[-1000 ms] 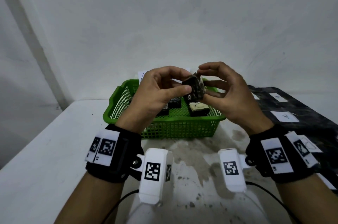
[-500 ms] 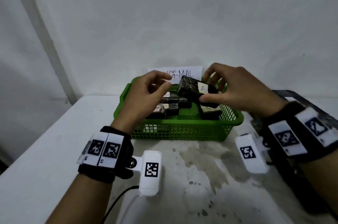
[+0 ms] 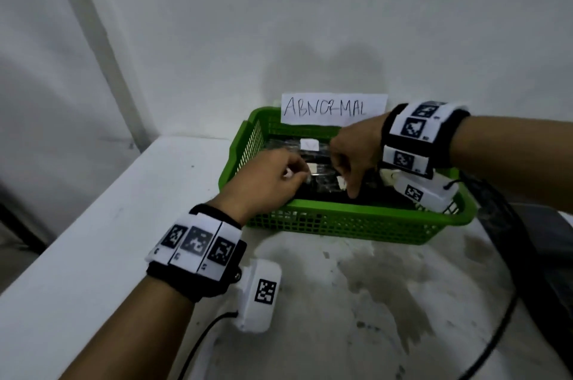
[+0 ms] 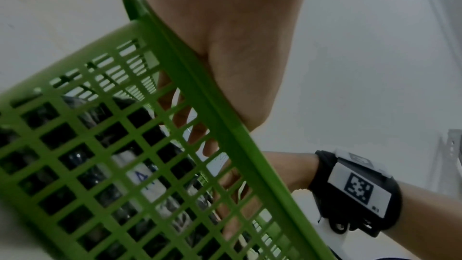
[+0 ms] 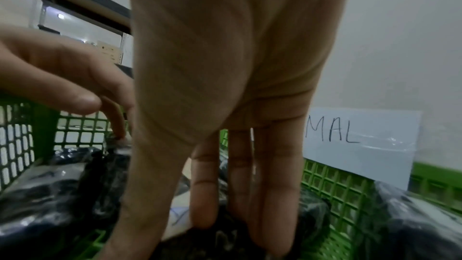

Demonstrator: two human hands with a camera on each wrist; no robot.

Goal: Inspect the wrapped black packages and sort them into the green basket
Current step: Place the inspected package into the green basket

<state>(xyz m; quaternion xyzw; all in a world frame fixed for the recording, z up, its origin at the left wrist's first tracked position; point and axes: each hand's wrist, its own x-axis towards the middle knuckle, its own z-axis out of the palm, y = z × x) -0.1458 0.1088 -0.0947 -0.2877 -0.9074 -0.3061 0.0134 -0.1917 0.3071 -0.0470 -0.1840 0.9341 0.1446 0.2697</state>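
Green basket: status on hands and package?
Both hands in green basket. Right hand fingers straight down on a wrapped black package. Left hand grip unclear. Nothing in the way.

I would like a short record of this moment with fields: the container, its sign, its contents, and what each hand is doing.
container: green basket on the white table
sign: paper sign at the basket's far rim, reads ABNORMAL
contents: several wrapped black packages with small white labels
right hand: right hand inside the basket, straight fingers reaching down onto a package
left hand: left hand over the basket's near-left rim; fingers curled, its grip cannot be told
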